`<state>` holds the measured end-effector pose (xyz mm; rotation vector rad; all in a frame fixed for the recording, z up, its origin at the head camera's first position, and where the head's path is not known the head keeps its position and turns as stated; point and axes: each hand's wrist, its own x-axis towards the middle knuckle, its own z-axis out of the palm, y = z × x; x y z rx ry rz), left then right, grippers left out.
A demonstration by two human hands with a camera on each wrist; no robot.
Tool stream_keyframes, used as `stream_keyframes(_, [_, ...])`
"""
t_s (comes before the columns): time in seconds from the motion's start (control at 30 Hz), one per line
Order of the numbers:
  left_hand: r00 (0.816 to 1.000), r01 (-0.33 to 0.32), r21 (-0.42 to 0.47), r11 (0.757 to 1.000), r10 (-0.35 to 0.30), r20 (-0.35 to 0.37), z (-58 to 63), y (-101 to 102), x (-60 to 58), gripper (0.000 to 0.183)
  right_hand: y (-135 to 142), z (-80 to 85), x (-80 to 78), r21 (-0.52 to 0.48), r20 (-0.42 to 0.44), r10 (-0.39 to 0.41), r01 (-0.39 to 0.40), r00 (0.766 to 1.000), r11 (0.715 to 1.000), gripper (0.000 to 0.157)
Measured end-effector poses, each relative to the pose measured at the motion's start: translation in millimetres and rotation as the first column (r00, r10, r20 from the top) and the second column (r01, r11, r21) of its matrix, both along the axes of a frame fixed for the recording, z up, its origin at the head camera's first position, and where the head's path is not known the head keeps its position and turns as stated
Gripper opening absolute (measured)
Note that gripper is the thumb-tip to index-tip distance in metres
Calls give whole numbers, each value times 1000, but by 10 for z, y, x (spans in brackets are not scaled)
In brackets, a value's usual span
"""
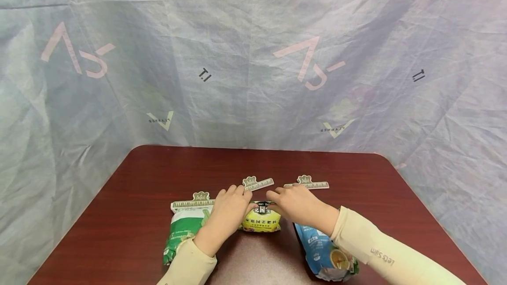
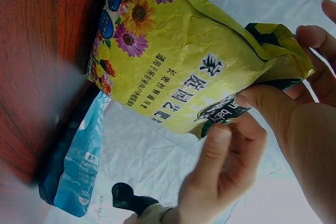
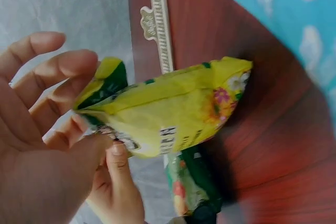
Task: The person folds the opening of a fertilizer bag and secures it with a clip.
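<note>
A yellow fertilizer bag [image 1: 259, 223] printed with flowers is between both hands, in the middle of the table. My left hand [image 1: 229, 210] pinches its top edge on the left, thumb on the printed front. On the right, my right hand [image 1: 303, 206] pinches the same edge, its thumb [image 3: 92, 153] also against the front. The top corners look folded, with a dark green inner side showing in the left wrist view. Behind the bag lie a piano-key clip [image 1: 258, 184] and, further right, a second such clip [image 1: 314, 184], partly covered by my right hand.
To the left lies a green bag [image 1: 184, 228] with a third piano-key clip [image 1: 194, 203] across its top, partly behind my left forearm. A blue bag [image 1: 321, 250] lies under my right forearm. The red-brown table [image 1: 178, 166] ends at a grey cloth backdrop [image 1: 245, 78].
</note>
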<state>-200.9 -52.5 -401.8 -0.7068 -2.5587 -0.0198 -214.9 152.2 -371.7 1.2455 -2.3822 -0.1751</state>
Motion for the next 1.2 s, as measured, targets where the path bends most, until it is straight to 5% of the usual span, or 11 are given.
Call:
stream_keyframes(0.13, [1000,-1,5,1000,1,8,-1,11,-4,29,-34,143,-29,-26,51,9,-7,999,1000,23])
stream_keyframes(0.4, [999,16,-1,1000,-16,-36,-8,20,-16,24,-94,327,-191,-30,7,-4,4,1000,1000,26])
stream_keyframes(0.83, [994,63,-4,998,-63,-85,-15,1,-30,22,-183,323,-480,14,-22,-54,54,998,998,23])
stream_keyframes(1.2, [994,81,-1,997,-81,-69,-2,1,-15,23,-197,116,-829,127,9,-147,145,989,981,18])
